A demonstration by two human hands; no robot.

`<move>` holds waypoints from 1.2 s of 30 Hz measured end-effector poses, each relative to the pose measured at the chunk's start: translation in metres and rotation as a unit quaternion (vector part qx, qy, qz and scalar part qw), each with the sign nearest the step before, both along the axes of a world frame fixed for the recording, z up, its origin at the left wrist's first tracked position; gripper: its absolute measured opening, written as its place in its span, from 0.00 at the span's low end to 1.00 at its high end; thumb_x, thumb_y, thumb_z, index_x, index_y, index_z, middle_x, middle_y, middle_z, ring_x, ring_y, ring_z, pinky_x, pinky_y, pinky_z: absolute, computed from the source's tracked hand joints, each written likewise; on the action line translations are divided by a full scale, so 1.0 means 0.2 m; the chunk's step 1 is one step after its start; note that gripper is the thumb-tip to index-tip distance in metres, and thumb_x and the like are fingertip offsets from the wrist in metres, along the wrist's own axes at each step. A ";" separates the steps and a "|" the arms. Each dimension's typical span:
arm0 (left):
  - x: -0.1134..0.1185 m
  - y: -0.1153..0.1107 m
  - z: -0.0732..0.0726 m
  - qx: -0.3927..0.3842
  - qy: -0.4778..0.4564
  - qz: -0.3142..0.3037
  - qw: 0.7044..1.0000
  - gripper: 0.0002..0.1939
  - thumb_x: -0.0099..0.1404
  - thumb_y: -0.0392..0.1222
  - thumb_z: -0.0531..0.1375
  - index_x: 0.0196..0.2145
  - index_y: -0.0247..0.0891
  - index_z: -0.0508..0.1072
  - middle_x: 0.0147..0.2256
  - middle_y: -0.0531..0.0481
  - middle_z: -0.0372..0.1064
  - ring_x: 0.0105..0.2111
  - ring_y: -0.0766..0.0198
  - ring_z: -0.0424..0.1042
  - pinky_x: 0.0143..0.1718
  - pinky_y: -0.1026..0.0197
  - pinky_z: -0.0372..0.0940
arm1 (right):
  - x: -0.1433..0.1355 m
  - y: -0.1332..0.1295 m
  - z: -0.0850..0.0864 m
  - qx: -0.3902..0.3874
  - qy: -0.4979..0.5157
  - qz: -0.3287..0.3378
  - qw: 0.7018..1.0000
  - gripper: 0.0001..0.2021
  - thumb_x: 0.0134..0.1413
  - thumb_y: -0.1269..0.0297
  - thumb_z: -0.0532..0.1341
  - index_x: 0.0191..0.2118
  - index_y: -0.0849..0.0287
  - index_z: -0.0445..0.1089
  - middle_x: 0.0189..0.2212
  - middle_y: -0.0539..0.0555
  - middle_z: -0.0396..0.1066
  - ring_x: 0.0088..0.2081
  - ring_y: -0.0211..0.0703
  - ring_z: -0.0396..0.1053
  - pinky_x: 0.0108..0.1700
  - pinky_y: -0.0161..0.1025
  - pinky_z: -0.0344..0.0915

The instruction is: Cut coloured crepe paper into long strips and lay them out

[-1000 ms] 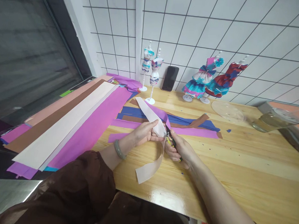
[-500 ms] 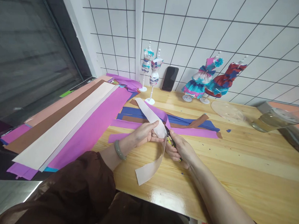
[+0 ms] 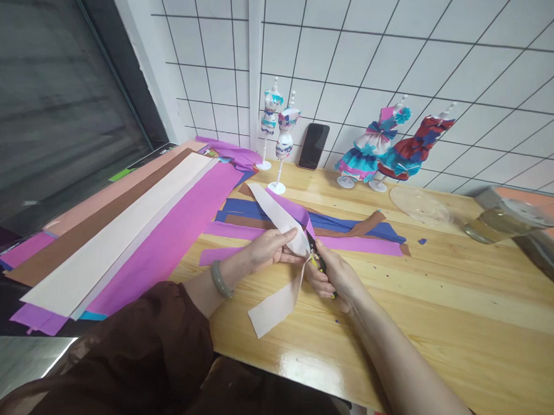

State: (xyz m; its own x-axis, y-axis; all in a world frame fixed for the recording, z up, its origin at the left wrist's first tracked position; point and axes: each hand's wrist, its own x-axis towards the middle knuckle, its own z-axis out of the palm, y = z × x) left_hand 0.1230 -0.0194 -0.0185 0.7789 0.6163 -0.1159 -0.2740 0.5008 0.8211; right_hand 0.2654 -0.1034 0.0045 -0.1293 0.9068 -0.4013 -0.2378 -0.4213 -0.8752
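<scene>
A long white paper strip [image 3: 277, 212] is pinched between the thumb and fingers of my left hand [image 3: 271, 247]. My right hand [image 3: 332, 272] is wrapped round scissors [image 3: 319, 259] with black and yellow handles, whose blades meet the white strip just right of my left fingertips. A narrower pale piece [image 3: 276, 308] hangs from the blades and curls down to the left over the table. Behind my hands, purple strips [image 3: 363, 245], blue strips [image 3: 336, 223] and a brown strip [image 3: 369, 225] lie across the wood.
Large paper sheets [image 3: 164, 226] are stacked at the left. Along the tiled wall stand two small wrapped mannequins [image 3: 285, 143], a phone [image 3: 313, 146] and two dressed mannequins [image 3: 366, 151]. At the right are a clear disc [image 3: 419, 205] and a glass cup [image 3: 503, 223] of liquid on the table [image 3: 461, 316].
The hanging pale piece has swung slightly and its lower end lies a little higher and further left. Both hands keep nearly the same place and hold.
</scene>
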 end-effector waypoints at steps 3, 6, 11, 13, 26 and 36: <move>0.00 0.00 0.00 0.021 -0.004 -0.011 1.000 0.17 0.62 0.48 0.57 0.40 0.29 0.71 0.38 0.38 0.73 0.37 0.59 0.73 0.43 0.52 0.66 | 0.00 0.00 0.01 0.004 -0.002 0.008 1.000 0.30 0.54 0.42 0.49 0.11 0.58 0.48 0.06 0.42 0.42 0.08 0.25 0.39 0.11 0.28 0.35; 0.00 0.00 -0.01 0.033 -0.002 -0.013 0.999 0.18 0.61 0.49 0.57 0.39 0.29 0.72 0.38 0.38 0.73 0.36 0.59 0.73 0.42 0.51 0.66 | 0.00 -0.01 0.01 0.005 0.000 0.014 1.000 0.30 0.54 0.42 0.49 0.11 0.59 0.48 0.06 0.42 0.43 0.08 0.25 0.39 0.11 0.28 0.35; -0.01 0.02 -0.03 0.043 -0.003 -0.006 0.999 0.17 0.60 0.47 0.59 0.40 0.30 0.72 0.38 0.38 0.73 0.35 0.59 0.73 0.40 0.53 0.67 | 0.01 -0.01 0.00 0.004 0.006 0.015 1.000 0.29 0.54 0.42 0.49 0.12 0.59 0.48 0.07 0.42 0.43 0.08 0.25 0.38 0.11 0.28 0.35; -0.01 0.02 -0.03 0.051 0.010 -0.001 0.999 0.17 0.60 0.47 0.59 0.40 0.30 0.72 0.37 0.39 0.73 0.34 0.60 0.73 0.39 0.55 0.67 | 0.00 -0.01 0.01 0.004 0.004 0.014 1.000 0.29 0.54 0.42 0.49 0.12 0.58 0.49 0.07 0.42 0.43 0.08 0.25 0.39 0.11 0.28 0.36; -0.02 0.02 -0.02 0.069 0.018 -0.016 0.997 0.18 0.60 0.49 0.58 0.41 0.31 0.71 0.40 0.38 0.72 0.38 0.58 0.72 0.39 0.55 0.67 | 0.01 0.00 0.01 -0.043 0.068 0.023 0.997 0.27 0.54 0.42 0.48 0.15 0.58 0.50 0.07 0.41 0.42 0.09 0.25 0.35 0.11 0.27 0.35; -0.01 0.02 -0.02 0.077 0.023 -0.010 0.997 0.17 0.59 0.48 0.59 0.40 0.31 0.71 0.38 0.41 0.71 0.37 0.61 0.71 0.37 0.59 0.66 | 0.02 -0.01 0.00 -0.011 0.032 0.010 0.999 0.26 0.53 0.42 0.51 0.16 0.58 0.50 0.08 0.41 0.43 0.09 0.25 0.38 0.11 0.27 0.37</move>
State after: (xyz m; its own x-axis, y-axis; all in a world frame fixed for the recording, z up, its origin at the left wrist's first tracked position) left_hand 0.1200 -0.0151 -0.0232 0.7870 0.6143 -0.0568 -0.2254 0.3721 0.9004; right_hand 0.2686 -0.1051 0.0036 -0.1737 0.8950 -0.4109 -0.2831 -0.4450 -0.8496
